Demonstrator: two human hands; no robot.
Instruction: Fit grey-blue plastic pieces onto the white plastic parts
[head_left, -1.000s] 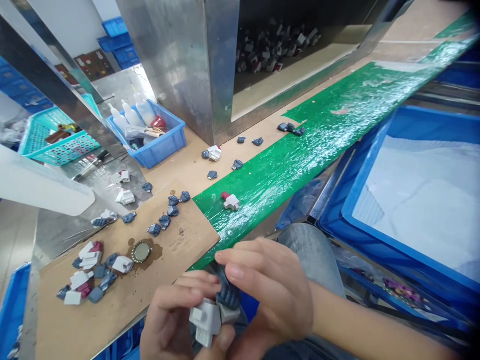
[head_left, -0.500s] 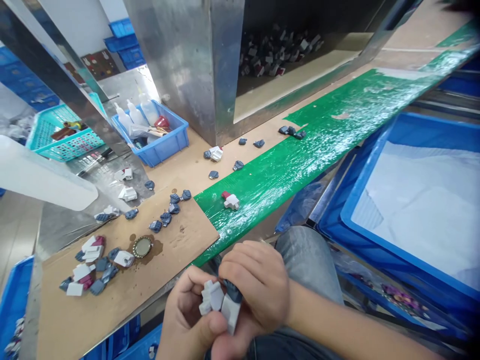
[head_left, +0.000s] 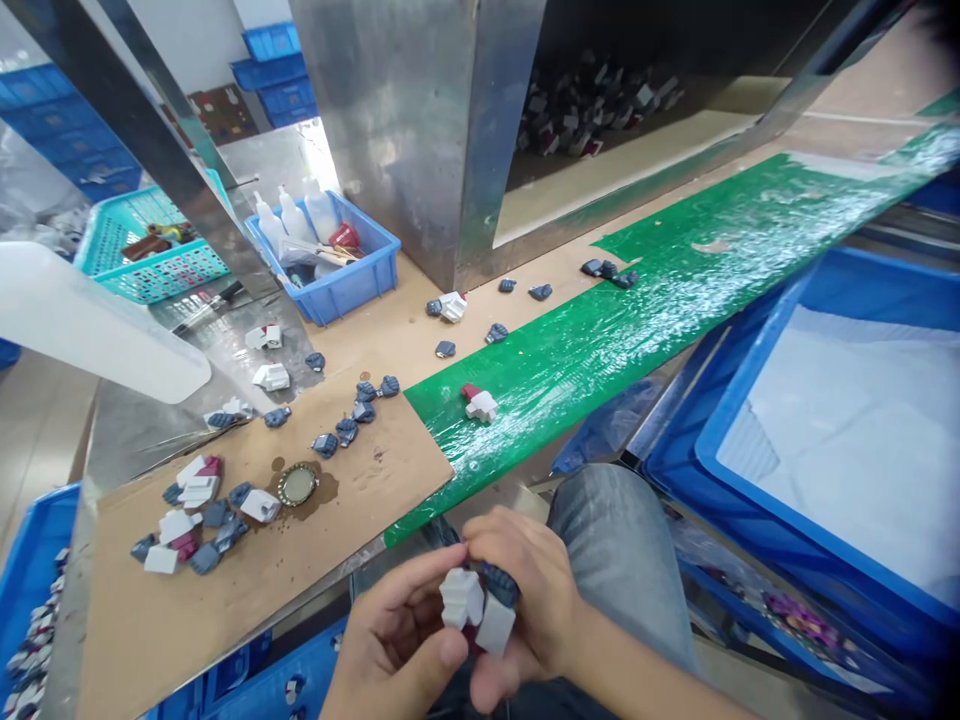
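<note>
In front of my lap, my left hand [head_left: 401, 635] and my right hand [head_left: 536, 575] are closed together around a small plastic figure part [head_left: 462, 598]. It has white blocks, a dark blue-grey ribbed end and a bit of dark red underneath. My left thumb and forefinger pinch its white side, while my right fingers wrap the dark end and hide some of it. Beyond the hands, a similar red-and-white part [head_left: 481, 405] lies on the green strip [head_left: 555, 345]. Several blue-grey pieces [head_left: 346, 432] and a bottle cap [head_left: 298, 485] rest on the cardboard [head_left: 300, 570].
A blue tray [head_left: 349, 285] of squeeze bottles stands beside a metal housing [head_left: 397, 130] with a heap of parts [head_left: 592, 110] inside. At right sits a large blue bin [head_left: 709, 430] lined with white. A translucent white object [head_left: 97, 320] juts in from the left.
The view has shifted, so the bench appears further right. Both hands still hold the figure part, which has turned a little, with more of its dark red side showing.
</note>
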